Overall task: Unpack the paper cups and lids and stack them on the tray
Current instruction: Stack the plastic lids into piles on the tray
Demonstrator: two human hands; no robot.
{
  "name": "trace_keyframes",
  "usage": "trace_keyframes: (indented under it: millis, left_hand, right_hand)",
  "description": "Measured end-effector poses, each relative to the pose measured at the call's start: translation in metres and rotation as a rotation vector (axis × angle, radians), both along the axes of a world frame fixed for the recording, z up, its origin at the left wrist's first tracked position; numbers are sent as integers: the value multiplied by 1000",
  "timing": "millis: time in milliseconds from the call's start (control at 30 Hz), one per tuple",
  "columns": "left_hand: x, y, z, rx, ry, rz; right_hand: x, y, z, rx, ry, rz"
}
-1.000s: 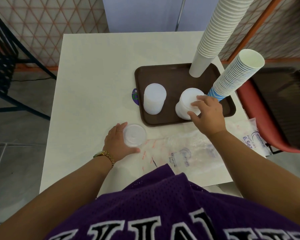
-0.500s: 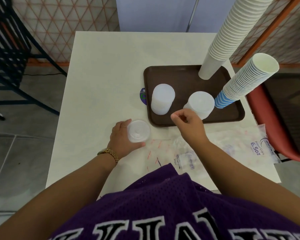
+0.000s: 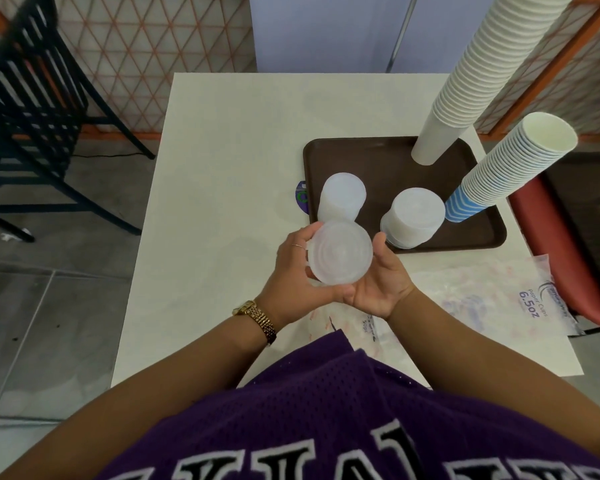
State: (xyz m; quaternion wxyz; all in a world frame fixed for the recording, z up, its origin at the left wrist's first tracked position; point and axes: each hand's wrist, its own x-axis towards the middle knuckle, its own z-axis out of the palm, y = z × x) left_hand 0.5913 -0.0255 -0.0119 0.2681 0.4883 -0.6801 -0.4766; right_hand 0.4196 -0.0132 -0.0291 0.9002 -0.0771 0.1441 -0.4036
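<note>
In the head view, near the frame's centre, both hands held a small stack of clear lids (image 3: 340,251) above the white table (image 3: 229,140). The left hand (image 3: 293,271) gripped its left side; the right hand (image 3: 378,282) cupped it from the right, thumb raised. Right of centre, the brown tray (image 3: 388,161) carried two lid stacks (image 3: 342,197) and two tall, leaning cup stacks (image 3: 499,168). Empty plastic packaging (image 3: 499,306) lay at lower right.

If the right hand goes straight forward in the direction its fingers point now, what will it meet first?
Probably the nearer stack of lids on the tray, just beyond the right hand, which holds a small lid stack together with the left hand. Height is unclear, so it might pass above.
</note>
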Motion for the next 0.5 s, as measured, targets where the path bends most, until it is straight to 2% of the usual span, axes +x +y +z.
trace_keyframes:
  millis: [133,267,400,500]
  left_hand:
    - [-2,-1,-2,-5,-29,-64]
    - [-6,-3,-3,22,-58,-121]
    - [-12,-4,-5,55,-100,-167]
    - [-13,-4,-6,59,-159,-141]
  right_hand:
    - [-1,2,3,-58,-40,49]
    - [-10,5,10,-48,84,27]
    - [-22,2,17,-20,353,-10]
    - [-38,-4,41,-120,653,-7]
